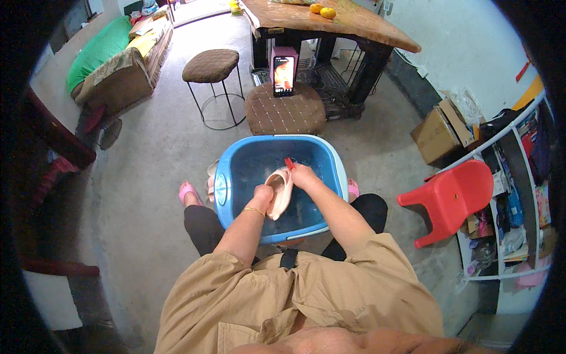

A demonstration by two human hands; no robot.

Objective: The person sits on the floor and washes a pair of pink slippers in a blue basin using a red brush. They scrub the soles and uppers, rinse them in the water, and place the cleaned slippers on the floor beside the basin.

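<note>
A pale pink clog (283, 201) is held tilted over the inside of a blue plastic basin (224, 155). My left hand (264, 194) grips it along its left side. At the clog's upper right, my right hand (305, 176) is closed around a small red tool (289, 163), of which one end shows; the rest is hidden by the fingers. Dark, shiny water appears to lie in the basin, which stands between my knees.
Beyond the basin, a phone (283, 76) with a lit screen stands on a brown padded stool (285, 110). Another stool (211, 66) is to its left. A wooden table (371, 28) is behind. On the right are a red plastic chair (455, 199) and a cardboard box (437, 135). Pale footwear (211, 188) lies left of the basin.
</note>
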